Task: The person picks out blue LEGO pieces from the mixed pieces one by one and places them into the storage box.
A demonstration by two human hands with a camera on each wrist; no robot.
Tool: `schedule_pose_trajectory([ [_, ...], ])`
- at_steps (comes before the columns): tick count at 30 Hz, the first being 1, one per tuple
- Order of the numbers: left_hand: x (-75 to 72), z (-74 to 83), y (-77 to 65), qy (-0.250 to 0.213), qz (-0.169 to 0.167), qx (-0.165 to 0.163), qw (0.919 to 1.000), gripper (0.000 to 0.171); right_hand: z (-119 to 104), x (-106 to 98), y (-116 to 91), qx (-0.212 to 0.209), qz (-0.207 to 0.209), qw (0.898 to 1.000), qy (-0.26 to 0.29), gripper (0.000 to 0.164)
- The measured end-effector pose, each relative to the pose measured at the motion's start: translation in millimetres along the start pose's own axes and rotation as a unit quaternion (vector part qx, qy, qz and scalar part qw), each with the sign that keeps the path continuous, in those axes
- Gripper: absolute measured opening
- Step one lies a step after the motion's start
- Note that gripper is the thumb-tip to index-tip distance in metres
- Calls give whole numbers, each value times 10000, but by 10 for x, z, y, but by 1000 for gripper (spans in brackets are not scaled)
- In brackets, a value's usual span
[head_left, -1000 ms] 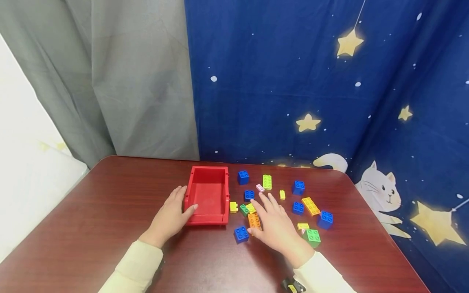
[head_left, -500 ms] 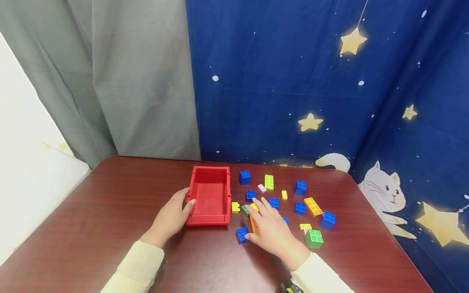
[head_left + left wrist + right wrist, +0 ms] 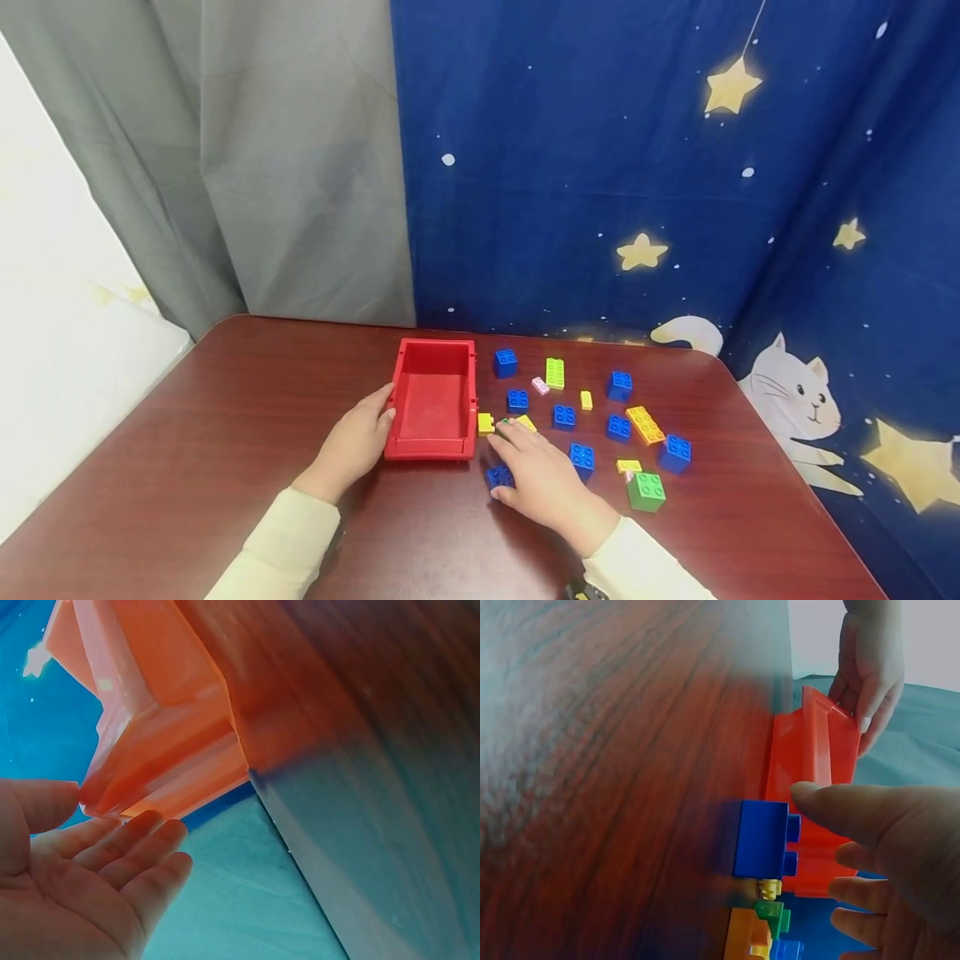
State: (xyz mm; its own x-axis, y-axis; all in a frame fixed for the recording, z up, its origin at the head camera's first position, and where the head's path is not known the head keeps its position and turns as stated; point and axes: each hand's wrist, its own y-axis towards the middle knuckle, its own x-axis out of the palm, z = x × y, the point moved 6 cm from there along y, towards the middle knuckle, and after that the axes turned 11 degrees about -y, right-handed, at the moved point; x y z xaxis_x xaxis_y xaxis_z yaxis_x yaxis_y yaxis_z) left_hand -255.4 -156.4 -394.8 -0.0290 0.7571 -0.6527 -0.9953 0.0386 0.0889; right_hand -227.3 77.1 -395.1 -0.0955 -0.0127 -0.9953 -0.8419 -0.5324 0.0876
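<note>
A red box (image 3: 431, 404) stands on the table, its hollow facing up. My left hand (image 3: 352, 442) lies along the box's left wall, fingers nearly straight; in the left wrist view the thumb and fingertips are right at its edge. My right hand (image 3: 543, 475) spreads palm down over toy building bricks, holding nothing. Its thumb reaches a blue brick (image 3: 763, 840), seen in the right wrist view. Beyond that brick are a yellow brick (image 3: 486, 424), a green brick (image 3: 772, 916) and an orange brick (image 3: 744, 935). From the head, my right hand hides the orange one.
Several more bricks lie to the right, among them a large green brick (image 3: 646, 492), a blue brick (image 3: 676, 452), an orange brick (image 3: 645, 425) and a lime brick (image 3: 554, 373). A star-printed blue curtain (image 3: 525, 208) hangs behind the table (image 3: 300, 367).
My right hand has moved left and lower over the bricks, covering the orange one and uncovering blue ones on its right. The left thumb has slid back from inside the box to its left edge.
</note>
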Motion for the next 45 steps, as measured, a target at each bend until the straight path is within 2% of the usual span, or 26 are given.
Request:
schedule_pose_trajectory([
  [9,-2,-15,22,10,66,-40,10000,56,-74,64,10,-300,-101,9988,-370,54],
  [14,-20,-12,29,-85,148,-43,9998,54,-103,52,0,-443,5,9978,-494,46],
  [22,-40,-7,61,-326,321,-61,9989,49,-116,40,-18,-521,4,9979,-380,35],
  [30,-57,-45,102,-620,264,-390,9970,49,-115,63,-8,-596,64,9974,-395,30],
  [38,-61,-96,142,-718,257,-483,9959,48,-102,96,16,-566,-144,9982,-153,30],
  [45,-55,-110,158,-951,185,-681,9930,48,-105,41,40,-472,-208,9985,167,34],
])
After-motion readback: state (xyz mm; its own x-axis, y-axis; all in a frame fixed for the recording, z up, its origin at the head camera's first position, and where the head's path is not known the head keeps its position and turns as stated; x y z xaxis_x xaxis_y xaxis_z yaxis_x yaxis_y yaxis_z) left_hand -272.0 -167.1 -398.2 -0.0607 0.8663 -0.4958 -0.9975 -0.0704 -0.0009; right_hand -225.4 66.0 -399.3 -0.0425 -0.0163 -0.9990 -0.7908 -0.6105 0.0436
